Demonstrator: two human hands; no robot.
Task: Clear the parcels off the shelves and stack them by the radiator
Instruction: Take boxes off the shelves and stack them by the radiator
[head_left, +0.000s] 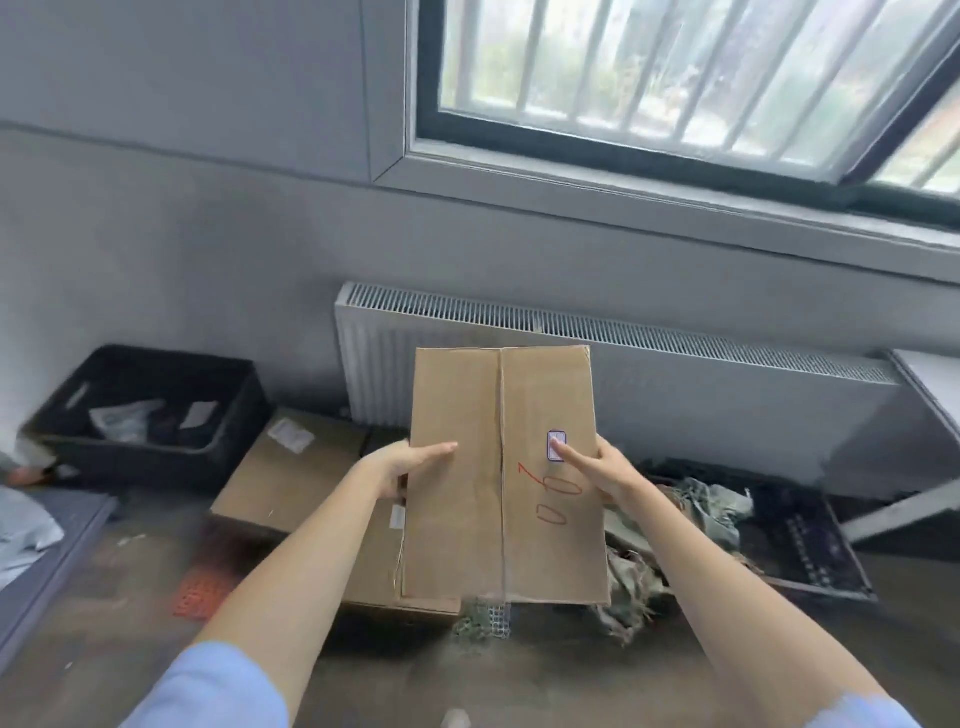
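I hold a brown cardboard parcel (467, 525) in the air in front of the white radiator (675, 384). Red handwriting and a small sticker mark its top. My left hand (410, 462) grips its left edge, thumb on top. On the right edge is my right hand (592, 465), thumb reaching to the sticker. Below the held parcel, another cardboard parcel (291, 473) with a white label lies flat on the floor by the radiator's left end.
A black crate (228, 415) with bagged items stands at the left wall. A pile of greenish cloth (691, 514) and a dark flat crate (810, 540) lie to the right. A grey shelf edge (47, 561) shows at far left. A window is above.
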